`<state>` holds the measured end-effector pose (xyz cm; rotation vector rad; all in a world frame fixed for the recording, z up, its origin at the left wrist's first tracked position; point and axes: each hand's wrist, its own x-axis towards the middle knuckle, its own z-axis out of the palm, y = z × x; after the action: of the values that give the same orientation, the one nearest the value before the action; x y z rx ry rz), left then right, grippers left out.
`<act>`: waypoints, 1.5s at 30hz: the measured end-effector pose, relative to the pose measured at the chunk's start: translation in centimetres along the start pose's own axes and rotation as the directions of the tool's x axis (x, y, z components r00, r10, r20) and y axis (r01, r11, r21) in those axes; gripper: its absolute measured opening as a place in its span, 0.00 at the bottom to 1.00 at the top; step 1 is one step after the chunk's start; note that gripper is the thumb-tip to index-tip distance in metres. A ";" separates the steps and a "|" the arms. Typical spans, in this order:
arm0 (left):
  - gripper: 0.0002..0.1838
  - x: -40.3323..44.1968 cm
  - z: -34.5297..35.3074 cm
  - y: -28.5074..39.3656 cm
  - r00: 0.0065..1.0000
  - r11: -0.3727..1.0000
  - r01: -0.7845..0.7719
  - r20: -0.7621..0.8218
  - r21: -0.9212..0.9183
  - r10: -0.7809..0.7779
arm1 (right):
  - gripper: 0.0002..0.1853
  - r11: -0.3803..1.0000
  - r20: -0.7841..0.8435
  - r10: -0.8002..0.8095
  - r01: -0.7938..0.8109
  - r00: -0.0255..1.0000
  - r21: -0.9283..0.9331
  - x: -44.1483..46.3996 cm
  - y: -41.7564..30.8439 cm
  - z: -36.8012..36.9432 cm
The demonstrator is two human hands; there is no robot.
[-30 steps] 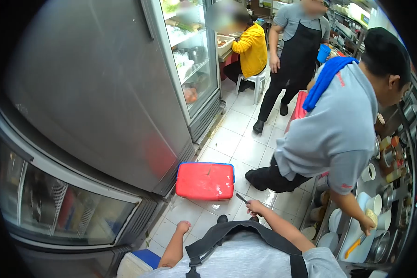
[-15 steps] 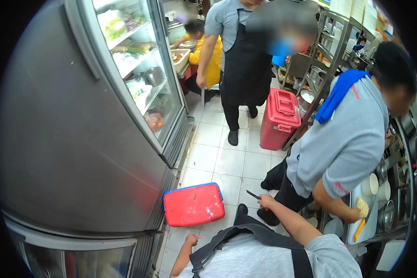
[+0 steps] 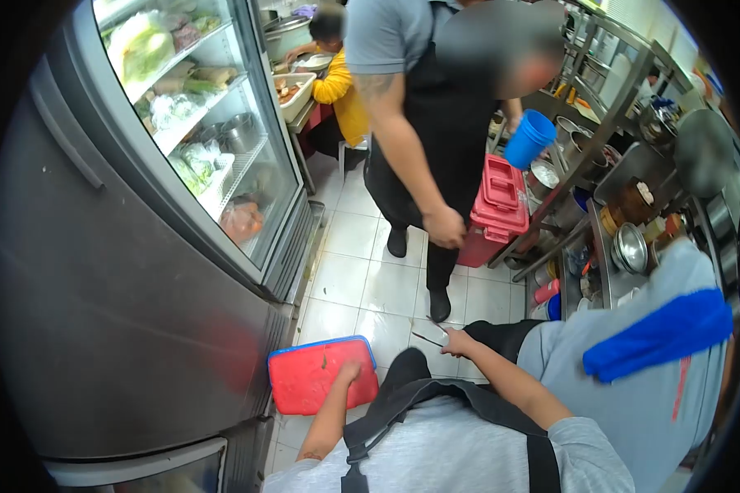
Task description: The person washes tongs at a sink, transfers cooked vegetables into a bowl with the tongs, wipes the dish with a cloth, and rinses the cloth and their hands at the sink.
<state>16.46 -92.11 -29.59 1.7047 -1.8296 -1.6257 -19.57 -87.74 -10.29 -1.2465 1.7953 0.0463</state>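
Note:
My left hand (image 3: pixel 349 372) hangs in front of the red lid-like top of a low blue-edged bin (image 3: pixel 304 384) on the floor. Its fingers look curled in, with nothing visible in them; whether it touches the bin I cannot tell. Closed around a thin, dark-edged tool (image 3: pixel 429 338), my right hand (image 3: pixel 457 342) is held out low over the tiles. The tool's far end shows two narrow dark lines; its exact kind is unclear.
A steel fridge (image 3: pixel 156 287) with a glass-door section lines the left. Ahead stands a person in a black apron (image 3: pixel 444 123), near a red lidded bin (image 3: pixel 501 201) and a blue cup (image 3: pixel 530 140). Another person with a blue towel (image 3: pixel 662 333) bends at right, beside metal shelves (image 3: pixel 625 107).
My left hand has moved up across the red-topped bin. The person in the apron is nearer, and the person with the towel now bends lower at right. My right hand still grips the tool.

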 end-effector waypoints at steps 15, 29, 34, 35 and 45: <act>0.21 22.9 -13.0 7.2 0.995 0.985 0.094 0.001 0.144 -0.095 | 0.24 0.701 0.290 -0.393 0.080 0.873 0.709 9.7 -23.8 -12.6; 0.16 39.5 -36.7 18.6 0.952 0.745 -0.095 0.278 0.660 -0.125 | 0.33 0.980 -0.279 0.175 -0.139 0.944 0.146 33.1 -32.1 -19.4; 0.17 47.1 -32.9 26.0 0.899 0.888 -0.233 0.436 0.397 0.041 | 0.36 0.917 -0.139 0.388 -0.366 0.911 0.159 37.5 -22.3 -23.2; 0.17 48.4 -32.5 27.6 0.873 0.920 -0.175 0.486 0.350 -0.019 | 0.35 0.905 -0.229 0.423 -0.395 0.877 0.159 38.6 -19.6 -22.8; 0.16 65.7 -29.6 29.8 0.819 0.918 0.040 0.514 0.394 -0.256 | 0.32 0.797 -0.124 0.498 -0.396 0.858 0.457 45.2 -7.8 -36.5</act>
<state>-2.72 -167.67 -29.63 1.6530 -2.4565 -2.1371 -40.37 -142.12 -17.03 -0.5128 2.1411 -0.2198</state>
